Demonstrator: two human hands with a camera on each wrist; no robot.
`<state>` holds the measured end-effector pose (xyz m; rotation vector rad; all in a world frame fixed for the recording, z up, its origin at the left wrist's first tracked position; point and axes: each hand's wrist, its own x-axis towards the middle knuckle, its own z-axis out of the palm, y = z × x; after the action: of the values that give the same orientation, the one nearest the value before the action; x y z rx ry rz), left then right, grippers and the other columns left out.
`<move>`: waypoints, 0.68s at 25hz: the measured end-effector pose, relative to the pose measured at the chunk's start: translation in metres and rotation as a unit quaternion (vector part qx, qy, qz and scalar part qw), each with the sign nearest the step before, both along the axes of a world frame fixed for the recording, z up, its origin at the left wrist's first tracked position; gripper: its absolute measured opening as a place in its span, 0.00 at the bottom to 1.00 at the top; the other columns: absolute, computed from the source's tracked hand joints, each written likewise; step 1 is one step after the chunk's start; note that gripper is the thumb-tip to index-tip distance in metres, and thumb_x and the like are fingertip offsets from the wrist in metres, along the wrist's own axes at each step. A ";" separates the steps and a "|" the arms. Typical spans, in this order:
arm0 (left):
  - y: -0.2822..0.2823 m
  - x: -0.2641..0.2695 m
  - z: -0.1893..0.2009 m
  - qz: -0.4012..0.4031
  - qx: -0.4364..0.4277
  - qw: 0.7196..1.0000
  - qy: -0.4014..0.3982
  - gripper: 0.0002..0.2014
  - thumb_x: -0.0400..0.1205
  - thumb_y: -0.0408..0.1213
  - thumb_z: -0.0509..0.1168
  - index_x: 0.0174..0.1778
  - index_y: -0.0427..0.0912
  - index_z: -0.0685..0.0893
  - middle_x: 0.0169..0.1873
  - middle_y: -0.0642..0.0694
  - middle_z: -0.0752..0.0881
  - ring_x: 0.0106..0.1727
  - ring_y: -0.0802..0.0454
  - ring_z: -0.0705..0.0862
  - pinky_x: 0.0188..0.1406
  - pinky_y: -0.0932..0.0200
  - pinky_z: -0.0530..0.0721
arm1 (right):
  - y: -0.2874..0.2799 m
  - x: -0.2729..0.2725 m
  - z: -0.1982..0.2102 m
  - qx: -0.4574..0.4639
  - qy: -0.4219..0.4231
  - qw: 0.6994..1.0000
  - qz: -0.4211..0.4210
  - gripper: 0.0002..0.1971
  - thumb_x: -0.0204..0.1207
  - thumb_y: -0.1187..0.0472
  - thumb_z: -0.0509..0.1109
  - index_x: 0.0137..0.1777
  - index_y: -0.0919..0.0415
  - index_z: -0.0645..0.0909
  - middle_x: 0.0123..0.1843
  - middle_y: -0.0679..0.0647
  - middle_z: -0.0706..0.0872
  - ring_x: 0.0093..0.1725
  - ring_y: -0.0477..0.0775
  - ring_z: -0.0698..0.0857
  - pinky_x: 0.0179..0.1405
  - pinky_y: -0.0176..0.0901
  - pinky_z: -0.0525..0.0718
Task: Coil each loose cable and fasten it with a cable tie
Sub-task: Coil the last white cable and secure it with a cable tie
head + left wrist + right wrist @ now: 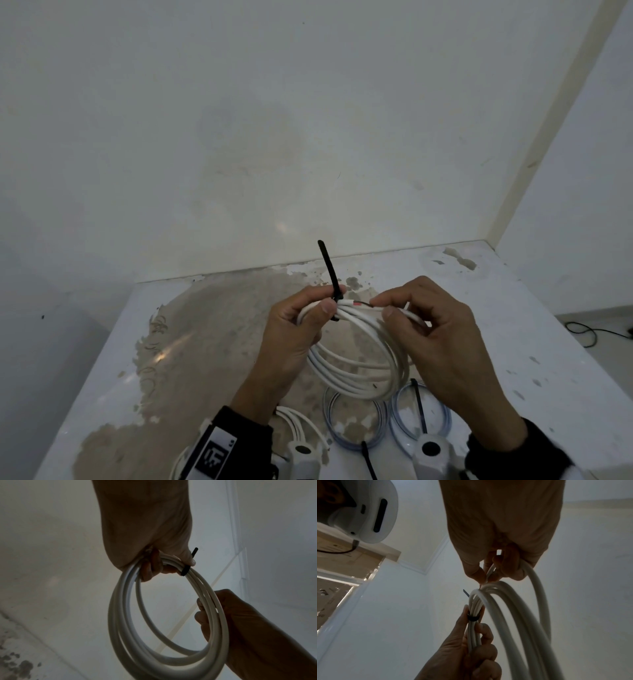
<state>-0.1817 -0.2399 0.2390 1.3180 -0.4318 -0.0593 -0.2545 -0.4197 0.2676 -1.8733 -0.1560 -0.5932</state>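
A white cable coil (359, 373) hangs in the air above the table, held at its top by both hands. My left hand (301, 329) grips the bundled strands, thumb beside a black cable tie (329, 270) that wraps the coil and sticks its tail upward. My right hand (421, 322) pinches the cable's loose end with a red mark just right of the tie. From the left wrist, the tie band (185, 571) circles the coil (154, 635) below my fingers. In the right wrist view the tie (473, 618) sits at my left thumb, and the coil (518, 622) loops down from my right hand (489, 572).
On the worn white table (205, 342) near me lie two pale blue coiled cables (356, 428) with a black tie (419, 407) across one, and another white cable (301, 425) at the lower left. A wall corner stands behind.
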 end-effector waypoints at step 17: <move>-0.002 -0.019 0.009 0.002 0.039 0.997 -0.067 0.03 0.76 0.45 0.67 0.37 0.57 0.82 0.29 0.58 0.83 0.25 0.66 0.77 0.29 0.74 0.74 | -0.009 -0.005 -0.008 0.058 0.046 0.988 0.132 0.12 0.77 0.50 0.68 0.54 0.48 0.91 0.48 0.48 0.88 0.49 0.53 0.88 0.49 0.37 0.85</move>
<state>-0.2005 -0.2419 0.2485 1.4039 -0.5444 0.0156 -0.2593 -0.4291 0.2599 -1.7282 -0.2993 -0.3267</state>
